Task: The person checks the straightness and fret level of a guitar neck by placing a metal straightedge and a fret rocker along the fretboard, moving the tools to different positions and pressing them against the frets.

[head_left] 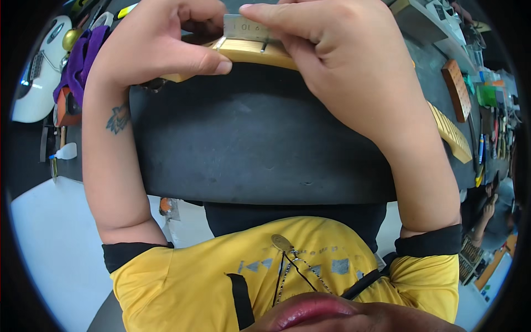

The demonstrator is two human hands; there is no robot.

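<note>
A pale yellow wooden guitar neck [249,54] lies across the far side of the dark bench, with thin fret lines crossing it. My left hand [149,50] grips the neck, its thumb along the near edge and its fingers curled beyond. Pinched between the thumb and forefinger of my right hand [354,66] is a short metal ruler [243,26], set on edge against the top of the neck. Beyond my right forearm shows a fretted wooden length [451,134]; my arm hides whether it belongs to the same neck.
On the left are a purple cloth [83,61], a white curved body with metal fittings [38,102] and a small white bottle [67,151]. A brown block with holes [456,90] and several hand tools lie at right. Another person [495,218] is at the right edge.
</note>
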